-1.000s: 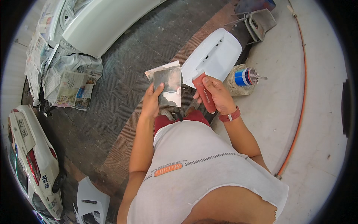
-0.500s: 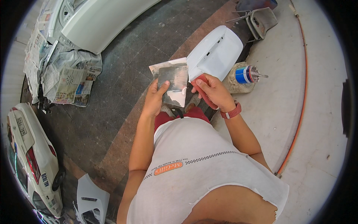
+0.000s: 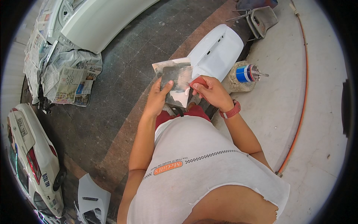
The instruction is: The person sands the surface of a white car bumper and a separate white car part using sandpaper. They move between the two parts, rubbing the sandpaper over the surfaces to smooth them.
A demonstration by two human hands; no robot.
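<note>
My left hand (image 3: 158, 99) grips a flat dark grey board (image 3: 173, 76) by its left side, thumb on top. Pale pinkish paste is smeared over the board's right part, with a whiter patch near its lower corner. My right hand (image 3: 213, 93) pinches a red flat spreader (image 3: 198, 81) at the board's right edge, and a small white blob of paste shows by the spreader's edge. Beyond the board lies a white car body panel (image 3: 220, 48). A pale, smeared surface (image 3: 169, 64) shows past the board's upper edge; whether it belongs to the panel I cannot tell.
Right of the panel, a blue and white can (image 3: 245, 73) with a stick-like tool stands on a stained container (image 3: 235, 85). An orange hose (image 3: 304, 86) runs along the pale floor. Newspaper-masked car parts (image 3: 71, 76), a white car (image 3: 35, 160) and chairs (image 3: 261, 20) stand around.
The board and my left hand have shifted slightly right. My right hand has moved left and tilted the spreader, bringing its edge against the board's right side.
</note>
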